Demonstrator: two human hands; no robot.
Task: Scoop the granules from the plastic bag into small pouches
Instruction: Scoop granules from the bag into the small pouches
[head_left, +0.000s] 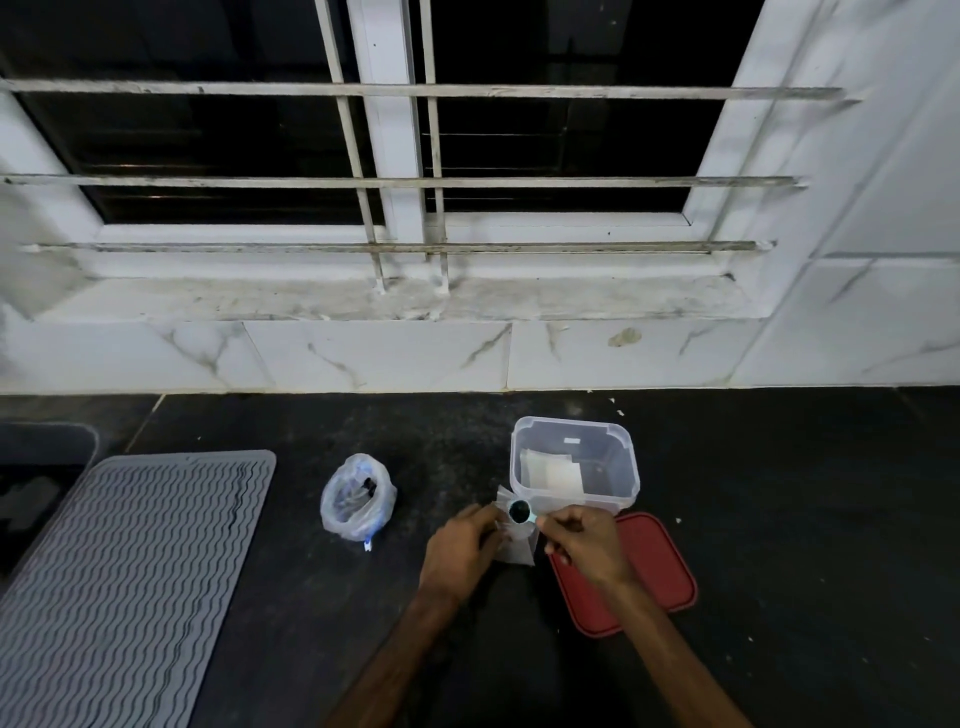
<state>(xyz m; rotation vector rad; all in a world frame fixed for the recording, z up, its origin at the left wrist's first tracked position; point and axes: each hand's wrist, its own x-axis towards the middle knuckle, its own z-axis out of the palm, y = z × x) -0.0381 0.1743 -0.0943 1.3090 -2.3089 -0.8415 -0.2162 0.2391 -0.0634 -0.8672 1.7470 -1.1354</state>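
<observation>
While pinching pouch (519, 550) mouth in left fingers (485, 515), holding loaded spoon (518, 512) just above it, handle running rightward, pinched in right fingers (551, 523).

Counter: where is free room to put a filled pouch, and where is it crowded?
Bare counter lies between the grey mat and the plastic bag, between the bag and the container, and right of the container and red lid. It is crowded in front of the container, where the left hand holds the pouch and the right hand the spoon.
</observation>
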